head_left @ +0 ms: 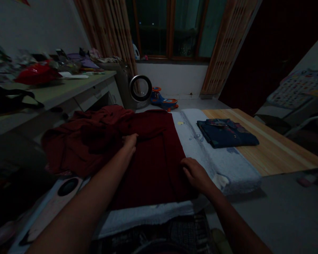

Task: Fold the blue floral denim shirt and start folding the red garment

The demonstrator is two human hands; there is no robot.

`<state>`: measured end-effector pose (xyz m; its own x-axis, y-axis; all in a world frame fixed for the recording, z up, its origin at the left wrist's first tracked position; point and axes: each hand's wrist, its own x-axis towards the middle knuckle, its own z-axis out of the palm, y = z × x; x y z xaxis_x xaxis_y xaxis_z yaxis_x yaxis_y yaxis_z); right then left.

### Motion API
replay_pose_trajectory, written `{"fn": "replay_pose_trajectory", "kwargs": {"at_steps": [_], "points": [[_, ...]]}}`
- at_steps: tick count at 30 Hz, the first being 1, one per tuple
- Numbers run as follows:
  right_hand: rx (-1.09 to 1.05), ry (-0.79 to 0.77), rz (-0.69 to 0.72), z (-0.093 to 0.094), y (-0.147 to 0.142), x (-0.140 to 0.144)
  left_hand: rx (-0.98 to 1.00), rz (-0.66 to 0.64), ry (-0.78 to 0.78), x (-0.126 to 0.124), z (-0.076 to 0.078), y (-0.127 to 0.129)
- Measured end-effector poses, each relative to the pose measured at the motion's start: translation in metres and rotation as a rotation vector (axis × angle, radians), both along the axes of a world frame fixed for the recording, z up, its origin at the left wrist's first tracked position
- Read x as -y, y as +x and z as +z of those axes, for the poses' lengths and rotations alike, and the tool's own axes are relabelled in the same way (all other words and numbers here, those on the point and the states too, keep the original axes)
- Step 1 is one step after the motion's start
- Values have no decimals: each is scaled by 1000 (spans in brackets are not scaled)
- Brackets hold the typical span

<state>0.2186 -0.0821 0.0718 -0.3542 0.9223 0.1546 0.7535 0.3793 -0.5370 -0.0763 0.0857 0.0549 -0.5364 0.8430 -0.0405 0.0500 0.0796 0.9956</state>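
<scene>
A dark red garment (pixel 153 155) lies spread on a light grey towel (pixel 228 162) that covers the near part of a low wooden table. My left hand (pixel 129 141) rests palm down on the garment near its middle, by the bunched cloth on the left. My right hand (pixel 196 173) presses flat on the garment's right edge, fingers together. Neither hand grips the cloth that I can see. A folded dark blue shirt (pixel 226 132) lies to the right, partly on the towel and partly on the bare wood.
The wooden table (pixel 275 148) runs to the right. A cluttered desk (pixel 69 88) stands at the left. A round fan (pixel 140 88) and a blue-orange toy (pixel 163 100) sit on the floor under the window. Patterned fabric (pixel 69 187) lies at the lower left.
</scene>
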Motion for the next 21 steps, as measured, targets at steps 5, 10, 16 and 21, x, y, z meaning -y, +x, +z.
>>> {"fn": "replay_pose_trajectory", "kwargs": {"at_steps": [5,10,16,21], "points": [[207,169,-14,-39,-3,14,-681,-401,121,53,-7,60],[349,158,-37,-53,-14,31,-1214,-1000,173,90,-14,106],[318,184,22,-55,-8,55,-1378,-947,91,79,-10,123],[306,158,38,-54,-5,63,-1376,-820,185,63,-15,149]]}}
